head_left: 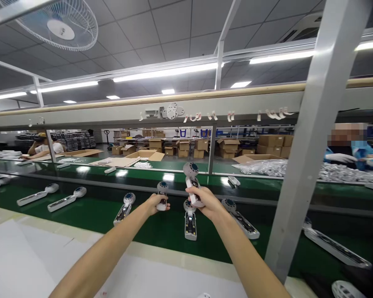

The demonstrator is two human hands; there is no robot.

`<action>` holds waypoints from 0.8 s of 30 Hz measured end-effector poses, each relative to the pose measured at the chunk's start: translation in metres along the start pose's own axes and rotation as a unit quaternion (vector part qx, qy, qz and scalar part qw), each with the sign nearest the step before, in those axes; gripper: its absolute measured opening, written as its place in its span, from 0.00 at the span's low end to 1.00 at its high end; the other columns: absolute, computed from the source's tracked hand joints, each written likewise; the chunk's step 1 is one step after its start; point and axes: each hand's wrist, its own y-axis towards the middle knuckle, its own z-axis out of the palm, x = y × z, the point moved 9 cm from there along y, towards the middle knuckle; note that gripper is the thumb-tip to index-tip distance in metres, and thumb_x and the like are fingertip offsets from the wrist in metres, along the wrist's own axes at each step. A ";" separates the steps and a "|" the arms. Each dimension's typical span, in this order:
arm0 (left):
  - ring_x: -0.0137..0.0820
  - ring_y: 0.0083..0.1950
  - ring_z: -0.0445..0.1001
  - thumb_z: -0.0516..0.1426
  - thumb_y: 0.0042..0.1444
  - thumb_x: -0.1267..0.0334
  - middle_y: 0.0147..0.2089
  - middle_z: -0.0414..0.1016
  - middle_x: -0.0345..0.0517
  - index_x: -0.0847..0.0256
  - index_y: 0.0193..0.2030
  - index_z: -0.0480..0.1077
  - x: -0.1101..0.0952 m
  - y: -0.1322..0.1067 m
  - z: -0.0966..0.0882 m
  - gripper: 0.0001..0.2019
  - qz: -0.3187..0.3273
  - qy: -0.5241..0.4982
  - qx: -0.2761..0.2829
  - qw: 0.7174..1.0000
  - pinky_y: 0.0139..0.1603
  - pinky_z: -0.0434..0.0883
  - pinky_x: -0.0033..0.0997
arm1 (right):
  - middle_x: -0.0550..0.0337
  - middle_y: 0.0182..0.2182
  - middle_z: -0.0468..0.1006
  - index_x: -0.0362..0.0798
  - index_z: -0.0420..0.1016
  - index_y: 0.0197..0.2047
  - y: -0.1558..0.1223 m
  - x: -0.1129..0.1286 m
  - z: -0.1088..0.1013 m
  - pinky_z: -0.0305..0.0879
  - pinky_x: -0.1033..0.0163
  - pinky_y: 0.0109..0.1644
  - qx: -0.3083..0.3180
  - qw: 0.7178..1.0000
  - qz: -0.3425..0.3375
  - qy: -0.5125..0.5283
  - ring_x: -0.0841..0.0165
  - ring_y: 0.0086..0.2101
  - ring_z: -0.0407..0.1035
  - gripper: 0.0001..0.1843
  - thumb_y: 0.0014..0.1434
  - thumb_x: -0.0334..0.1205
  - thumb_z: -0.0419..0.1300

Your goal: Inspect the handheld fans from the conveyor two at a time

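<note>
Each of my hands holds a white handheld device with a round dark-centred head. My left hand [157, 204] is closed round the handle of one device [162, 191], its head pointing up. My right hand [205, 203] grips another device [192, 179], raised a little higher above the green conveyor belt [90, 213]. Directly below my hands, several more of the same devices lie on the belt, one [190, 219] between my wrists, one [124, 208] to the left and one [240, 218] to the right.
A grey metal post [304, 165] slants up at the right. More devices [66, 199] lie on the belt's left side. A gloved person in blue [351, 154] works across the line by heaps of white parts. Cardboard boxes [226, 148] stand behind. White table surface [34, 256] lies near me.
</note>
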 end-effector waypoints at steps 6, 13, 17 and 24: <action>0.28 0.33 0.76 0.49 0.65 0.69 0.39 0.75 0.51 0.70 0.43 0.69 -0.066 -0.081 0.052 0.08 0.095 -0.089 0.095 0.987 0.36 0.78 0.31 | 0.54 0.31 0.79 0.42 0.71 0.42 -0.024 0.033 -0.010 0.71 0.70 0.25 -0.025 0.996 -0.050 0.066 0.72 0.24 0.74 0.08 0.63 0.39 0.59; 0.35 0.32 0.81 0.58 0.54 0.74 0.53 0.75 0.50 0.53 0.63 0.54 -0.107 -0.168 0.068 0.31 0.262 -0.054 0.174 0.948 0.33 0.80 0.37 | 0.52 0.36 0.82 0.46 0.64 0.54 -0.061 0.067 0.000 0.78 0.61 0.38 0.017 0.989 -0.137 0.050 0.61 0.34 0.80 0.19 0.59 0.30 0.56; 0.33 0.32 0.80 0.61 0.55 0.70 0.54 0.74 0.51 0.51 0.67 0.47 -0.112 -0.191 0.066 0.37 0.318 -0.013 0.216 0.923 0.34 0.79 0.36 | 0.60 0.36 0.82 0.53 0.56 0.62 -0.085 0.083 0.014 0.78 0.60 0.38 0.065 0.975 -0.211 0.020 0.63 0.34 0.80 0.31 0.58 0.35 0.60; 0.33 0.35 0.80 0.60 0.59 0.69 0.49 0.75 0.48 0.48 0.71 0.41 -0.111 -0.195 0.054 0.40 0.341 0.015 0.255 0.905 0.37 0.79 0.36 | 0.55 0.42 0.80 0.53 0.52 0.62 -0.097 0.086 0.034 0.78 0.57 0.36 0.124 0.958 -0.259 -0.002 0.64 0.32 0.78 0.35 0.55 0.40 0.64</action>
